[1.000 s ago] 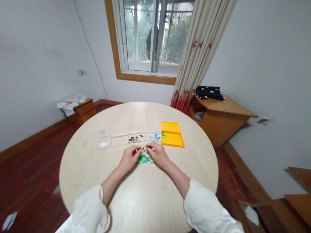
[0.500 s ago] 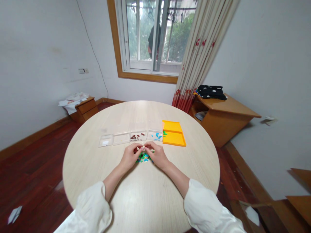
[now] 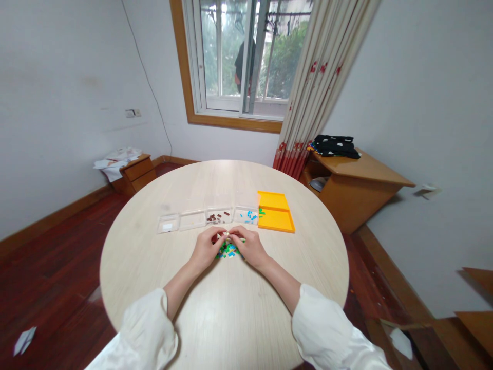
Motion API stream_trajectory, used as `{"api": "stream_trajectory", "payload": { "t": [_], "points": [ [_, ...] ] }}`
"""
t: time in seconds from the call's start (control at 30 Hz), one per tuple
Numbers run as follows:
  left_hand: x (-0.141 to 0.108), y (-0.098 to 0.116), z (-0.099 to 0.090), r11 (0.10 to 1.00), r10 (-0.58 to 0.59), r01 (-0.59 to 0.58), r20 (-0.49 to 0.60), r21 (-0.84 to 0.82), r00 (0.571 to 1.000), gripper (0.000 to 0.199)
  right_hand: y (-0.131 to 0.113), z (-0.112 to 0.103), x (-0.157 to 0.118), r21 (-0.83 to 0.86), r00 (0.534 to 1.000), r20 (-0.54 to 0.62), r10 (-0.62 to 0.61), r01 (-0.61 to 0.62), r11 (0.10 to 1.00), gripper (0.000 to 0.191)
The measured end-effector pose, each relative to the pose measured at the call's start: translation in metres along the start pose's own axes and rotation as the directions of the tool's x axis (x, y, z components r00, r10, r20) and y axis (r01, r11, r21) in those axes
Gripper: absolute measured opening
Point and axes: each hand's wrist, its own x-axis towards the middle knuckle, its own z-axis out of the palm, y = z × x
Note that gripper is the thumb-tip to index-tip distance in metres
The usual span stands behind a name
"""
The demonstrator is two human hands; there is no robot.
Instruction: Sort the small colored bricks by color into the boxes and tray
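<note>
My left hand [image 3: 207,246] and my right hand [image 3: 248,244] meet over a pile of small green, blue and white bricks [image 3: 228,250] on the round table [image 3: 223,318]. The fingertips of both hands are pinched together on a tiny whitish piece [image 3: 227,234], largely hidden by the fingers. Just beyond the hands stands a clear box with brown bricks [image 3: 218,217]. To its right, another clear box holds blue bricks [image 3: 249,216]. A yellow case [image 3: 276,220] lies open at the right, with green bricks [image 3: 262,211] at its left edge.
Two more clear boxes, one in the middle left [image 3: 192,220] and one at the far left [image 3: 168,224], continue the row. Past the table are a wooden cabinet [image 3: 346,190] at the right, a small drawer unit [image 3: 139,172] at the left, and a person [image 3: 244,67] outside the window.
</note>
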Motion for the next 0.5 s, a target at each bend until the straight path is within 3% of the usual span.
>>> {"api": "stream_trajectory", "payload": {
  "t": [0.23, 0.5],
  "points": [
    [0.0005, -0.0012, -0.0014, 0.998, 0.058, -0.058, 0.002, -0.016, 0.998, 0.016, 0.0035, 0.0024, -0.0002, 0.013, 0.999, 0.006, -0.034, 0.034, 0.999, 0.017],
    [0.0012, 0.0029, -0.0027, 0.999, 0.034, -0.034, -0.025, -0.032, 0.999, 0.016, 0.0012, 0.0023, -0.0008, -0.029, 0.998, 0.008, -0.064, 0.064, 0.998, 0.019]
  ]
}}
